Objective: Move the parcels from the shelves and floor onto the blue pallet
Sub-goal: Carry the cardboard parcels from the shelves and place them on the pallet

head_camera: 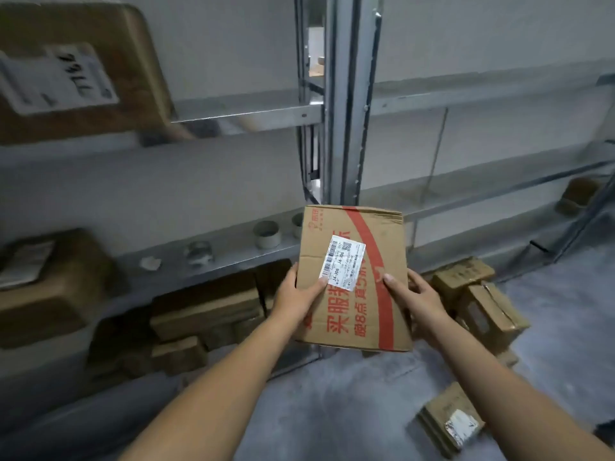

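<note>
I hold a brown cardboard parcel (362,311) with red print and a white shipping label in front of me, above the floor. My left hand (298,299) grips its left edge, thumb on the top face by the label. My right hand (414,296) grips the right edge, thumb on top and fingers behind. More parcels lie on the lower shelf (206,311), on the left shelf (50,284), on the upper shelf (73,68), and on the floor (489,304). The blue pallet is not in view.
Grey metal shelving (346,111) fills the view ahead, with an upright post in the middle. Tape rolls (266,233) stand on the middle shelf. A small parcel (451,424) lies on the grey floor at the lower right. Another box (577,196) sits at the far right.
</note>
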A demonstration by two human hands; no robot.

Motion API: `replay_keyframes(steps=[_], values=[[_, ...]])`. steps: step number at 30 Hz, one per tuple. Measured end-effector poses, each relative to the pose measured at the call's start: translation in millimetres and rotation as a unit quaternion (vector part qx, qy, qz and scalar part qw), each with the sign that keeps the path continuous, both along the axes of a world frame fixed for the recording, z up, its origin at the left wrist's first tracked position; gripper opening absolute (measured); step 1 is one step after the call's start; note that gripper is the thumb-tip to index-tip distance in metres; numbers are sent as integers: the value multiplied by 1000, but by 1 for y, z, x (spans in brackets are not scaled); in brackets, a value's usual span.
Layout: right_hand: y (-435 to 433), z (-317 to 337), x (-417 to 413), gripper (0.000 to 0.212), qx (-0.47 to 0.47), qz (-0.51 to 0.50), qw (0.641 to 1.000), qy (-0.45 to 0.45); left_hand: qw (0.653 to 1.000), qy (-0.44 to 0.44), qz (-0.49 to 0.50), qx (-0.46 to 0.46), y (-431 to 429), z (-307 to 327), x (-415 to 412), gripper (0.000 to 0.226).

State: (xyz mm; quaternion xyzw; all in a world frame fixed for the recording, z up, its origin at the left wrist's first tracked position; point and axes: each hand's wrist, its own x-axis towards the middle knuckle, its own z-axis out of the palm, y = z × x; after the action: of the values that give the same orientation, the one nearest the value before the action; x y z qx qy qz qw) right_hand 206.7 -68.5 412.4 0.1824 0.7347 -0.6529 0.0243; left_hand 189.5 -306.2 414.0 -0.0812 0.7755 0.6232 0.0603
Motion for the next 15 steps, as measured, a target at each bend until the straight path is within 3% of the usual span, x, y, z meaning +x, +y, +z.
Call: replay_keyframes(steps=[5, 8, 15], values=[[-118, 4, -1, 67, 6, 122, 993, -10, 995, 20, 96, -14, -120, 4, 45, 59], [-207, 2, 13, 72, -9, 205, 978, -18, 985, 32, 166, -28, -205, 1, 87, 57], [-451, -8, 71, 70, -30, 401, 913, -69, 932, 12, 357, -62, -410, -15, 232, 53]])
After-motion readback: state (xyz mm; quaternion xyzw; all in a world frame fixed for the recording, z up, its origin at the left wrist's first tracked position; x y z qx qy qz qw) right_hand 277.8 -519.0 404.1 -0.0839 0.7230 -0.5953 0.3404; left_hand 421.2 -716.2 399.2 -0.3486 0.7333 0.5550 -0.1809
